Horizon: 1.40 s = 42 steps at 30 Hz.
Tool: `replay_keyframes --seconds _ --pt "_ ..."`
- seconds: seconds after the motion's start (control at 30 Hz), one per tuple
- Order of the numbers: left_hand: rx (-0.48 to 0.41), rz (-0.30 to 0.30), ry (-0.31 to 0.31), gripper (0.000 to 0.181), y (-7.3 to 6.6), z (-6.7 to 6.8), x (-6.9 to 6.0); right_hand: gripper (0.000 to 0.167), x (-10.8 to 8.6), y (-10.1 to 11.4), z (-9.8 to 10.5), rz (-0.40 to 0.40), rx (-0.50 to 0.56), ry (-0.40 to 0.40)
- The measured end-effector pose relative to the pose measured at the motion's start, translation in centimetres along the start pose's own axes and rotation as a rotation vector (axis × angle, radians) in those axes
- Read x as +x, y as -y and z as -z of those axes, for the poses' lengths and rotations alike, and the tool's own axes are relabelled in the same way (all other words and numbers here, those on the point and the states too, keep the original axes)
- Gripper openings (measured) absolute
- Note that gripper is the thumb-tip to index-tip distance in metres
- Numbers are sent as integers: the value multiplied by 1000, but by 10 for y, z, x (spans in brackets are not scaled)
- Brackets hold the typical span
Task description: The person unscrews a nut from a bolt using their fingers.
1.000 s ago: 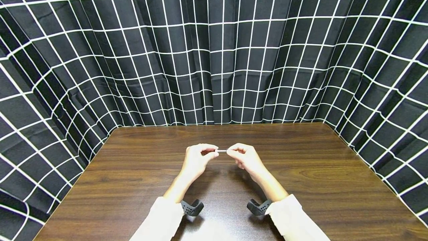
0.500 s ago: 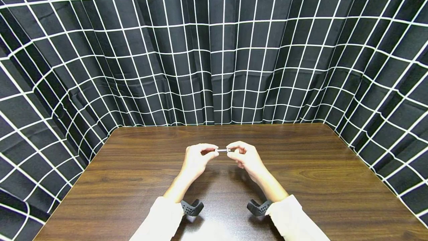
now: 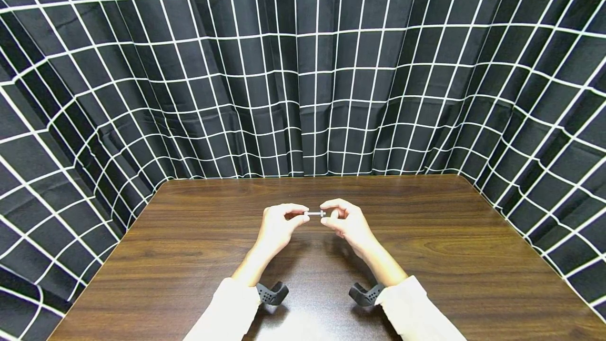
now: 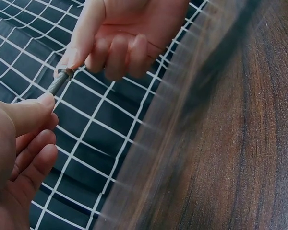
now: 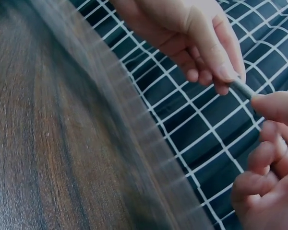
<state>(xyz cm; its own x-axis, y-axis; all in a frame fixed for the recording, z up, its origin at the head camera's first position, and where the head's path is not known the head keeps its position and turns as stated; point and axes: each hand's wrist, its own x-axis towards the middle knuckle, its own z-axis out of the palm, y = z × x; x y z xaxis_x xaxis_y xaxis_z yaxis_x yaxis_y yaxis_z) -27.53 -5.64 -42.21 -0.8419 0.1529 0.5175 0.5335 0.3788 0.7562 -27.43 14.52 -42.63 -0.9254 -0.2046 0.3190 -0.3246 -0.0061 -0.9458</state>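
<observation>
A slim grey metal bolt [image 3: 314, 213] lies level between both hands, above the table. My left hand [image 3: 278, 224] pinches its left end between thumb and fingers, hiding that end. On the bolt's right end sits a nut [image 3: 322, 213], just at the fingertips of my right hand [image 3: 351, 224]. In the head view the right thumb and forefinger stand parted above and below the nut, with small gaps. The left wrist view shows the threaded bolt shaft [image 4: 57, 84] and the nut [image 4: 66, 72] beside the right fingertips. From the right wrist, the bolt [image 5: 242, 89] spans the two thumbs.
Below the hands is a brown wood-grain table [image 3: 213, 257]. A black curtain with a white grid [image 3: 303, 93] surrounds its back and sides. Dark grey wrist mounts [image 3: 272, 293] hang at the pale sleeves [image 3: 227, 309].
The right thumb and forefinger have spread from a pinch at the bolt's right end, baring the nut there. The left hand and the bolt have stayed in place.
</observation>
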Motion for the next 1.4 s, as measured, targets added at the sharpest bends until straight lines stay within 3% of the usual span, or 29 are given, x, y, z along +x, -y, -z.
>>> replay_keyframes --seconds 0.13,0.33,0.57,0.93,1.13,1.4 --pt "0 -4 1 15 1 0 0 33 0 1 -2 43 -106 -13" --pt "-18 0 6 16 -2 0 -1 16 -1 8 -4 -78 -114 -47" --pt "-35 -11 14 15 -2 -2 -1 27 0 3 -4 -90 -153 -51" --pt "-16 -19 4 14 -3 -1 -1 23 1 4 -3 -118 -124 -59" --pt "-16 -3 1 14 0 -1 0 20 1 6 -1 -152 -42 -31" --pt "-7 -8 -5 14 -1 -1 0 18 0 5 -2 -97 -19 -40"
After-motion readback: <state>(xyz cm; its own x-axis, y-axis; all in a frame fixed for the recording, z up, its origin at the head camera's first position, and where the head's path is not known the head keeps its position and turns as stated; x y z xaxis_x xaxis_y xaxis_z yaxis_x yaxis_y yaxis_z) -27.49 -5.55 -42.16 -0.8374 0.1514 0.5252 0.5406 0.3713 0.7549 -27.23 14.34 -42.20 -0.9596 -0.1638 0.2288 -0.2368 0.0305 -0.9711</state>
